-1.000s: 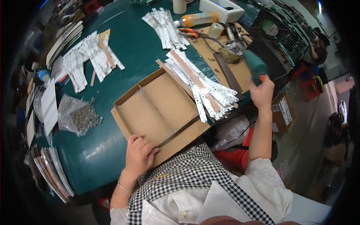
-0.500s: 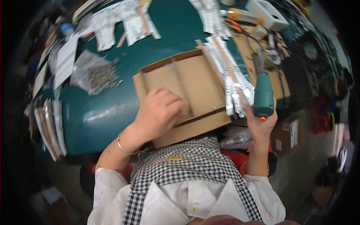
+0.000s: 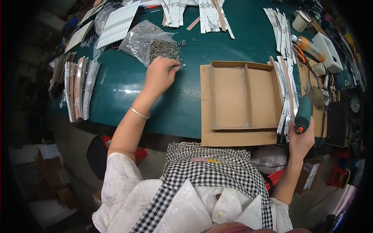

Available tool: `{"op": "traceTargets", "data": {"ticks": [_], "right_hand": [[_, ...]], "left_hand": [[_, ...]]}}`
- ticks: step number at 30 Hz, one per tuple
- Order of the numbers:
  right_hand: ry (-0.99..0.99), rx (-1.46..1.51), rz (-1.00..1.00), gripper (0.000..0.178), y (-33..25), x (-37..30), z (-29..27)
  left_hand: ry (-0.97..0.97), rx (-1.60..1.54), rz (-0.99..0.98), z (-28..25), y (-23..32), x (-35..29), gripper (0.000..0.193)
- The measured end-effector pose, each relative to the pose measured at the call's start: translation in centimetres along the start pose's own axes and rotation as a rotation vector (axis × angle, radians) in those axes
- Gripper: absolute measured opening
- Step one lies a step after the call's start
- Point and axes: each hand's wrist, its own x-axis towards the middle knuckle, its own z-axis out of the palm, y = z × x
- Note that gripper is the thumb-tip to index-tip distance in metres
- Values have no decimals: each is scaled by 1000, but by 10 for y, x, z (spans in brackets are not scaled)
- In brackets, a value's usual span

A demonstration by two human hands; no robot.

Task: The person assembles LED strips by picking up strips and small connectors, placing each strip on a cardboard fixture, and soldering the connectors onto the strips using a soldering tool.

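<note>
My left hand [image 3: 160,75] reaches to the near edge of a heap of small grey metal pieces [image 3: 165,49], which spill from a clear plastic bag [image 3: 136,39]. Its thumb and fingers are pinched together, with a tiny shiny metal piece [image 3: 182,66] at the fingertips. On the right, my right hand [image 3: 302,138] is wrapped round a green-handled tool [image 3: 304,110] with an orange end; its exact kind is unclear. Between the hands lies a shallow cardboard tray [image 3: 229,97], split by a divider. Long narrow white strips [image 3: 285,93] lie beside the tray, near the tool.
Bundled strips [image 3: 81,89] stand at the left table edge, and more strips [image 3: 175,11] lie at the back. A white sheet [image 3: 118,21] lies behind the bag. Far right are an orange bottle [image 3: 311,48], a white container [image 3: 328,52], a mug [image 3: 301,21] and cables.
My left hand has gone from over the cardboard tray to the heap of small metal pieces. My right hand keeps its grip on the green tool. The whole view has shifted.
</note>
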Motion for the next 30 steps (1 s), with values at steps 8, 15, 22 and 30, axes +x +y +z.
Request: {"op": "traceTargets", "data": {"ticks": [8, 15, 22, 30], "right_hand": [[69, -92, -32, 52, -7, 6, 8], [224, 496, 267, 48, 3, -13, 0], [-125, 941, 250, 62, -86, -46, -19], [-164, 957, 277, 43, -93, -83, 21]], "left_hand": [[-110, 100, -9, 34, -7, 17, 12], [22, -64, -64, 23, -2, 13, 8], [-115, -132, -23, 18, -6, 8, 16], [-114, -185, -158, 4, -3, -3, 19]]}}
